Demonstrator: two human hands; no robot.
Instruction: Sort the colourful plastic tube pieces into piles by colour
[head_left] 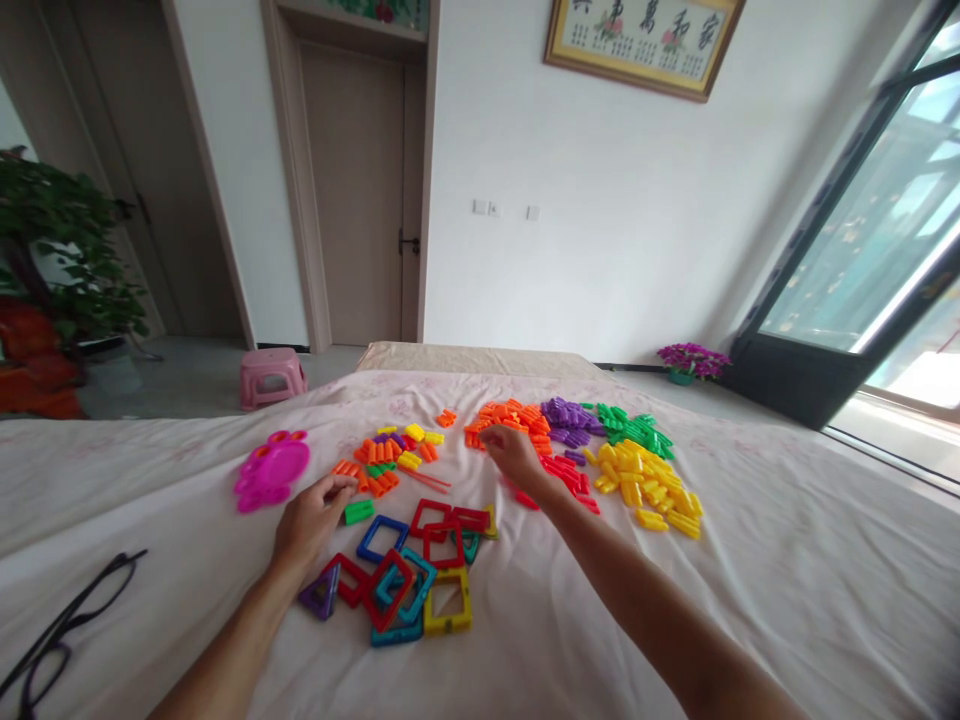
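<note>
My left hand [311, 515] is closed, thumb and fingers drawn together at the near left of a mixed cluster of small plastic blocks [382, 452]. An orange block [345, 468] lies right at its fingertips; what they pinch, if anything, is hidden. Below those fingers rests a green block [358, 511]. My right hand [514, 455] reaches to the left side of the orange block pile [517, 415], its fingers closed around the end of an orange block [473, 437]. Red blocks [566, 480] lie beneath the right wrist.
Purple [570, 418], green [636, 430] and yellow blocks [645, 480] form piles at right. Magnetic frame tiles [448, 603] lie overlapping between my forearms. A magenta toy plate [276, 472] and black glasses [67, 620] lie at left on the cloth [562, 640]. A pink stool [272, 378] stands beyond.
</note>
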